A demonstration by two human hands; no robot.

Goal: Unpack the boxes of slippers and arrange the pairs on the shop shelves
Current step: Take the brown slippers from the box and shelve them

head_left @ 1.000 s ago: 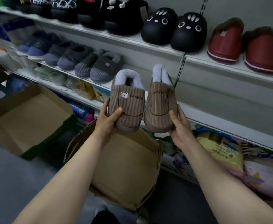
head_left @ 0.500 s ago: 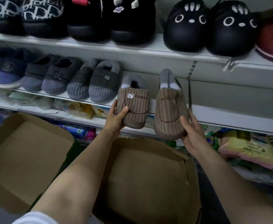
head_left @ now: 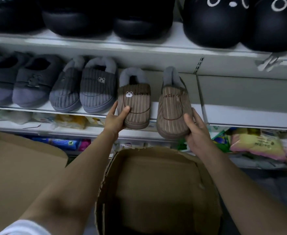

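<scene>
Two brown corduroy slippers with grey fleece lining are held up at the front of the middle shelf (head_left: 241, 114). My left hand (head_left: 116, 118) grips the toe of the left slipper (head_left: 136, 102), the one with a white bear patch, thumb on top. My right hand (head_left: 196, 131) grips the toe and right side of the right slipper (head_left: 170, 107), which tilts slightly and hangs lower, its toe out past the shelf edge. Whether the heels rest on the shelf I cannot tell.
Grey slippers (head_left: 97, 89) stand in pairs left of the brown ones; the shelf to the right is bare. Black slippers (head_left: 224, 22) fill the upper shelf. Packaged goods (head_left: 256, 145) lie on the lower shelf. An open cardboard box (head_left: 156, 192) sits below my arms, another box (head_left: 20, 167) at left.
Both hands have carried the brown pair forward and up to the middle shelf, beside the grey slippers. The view has closed in on the shelves.
</scene>
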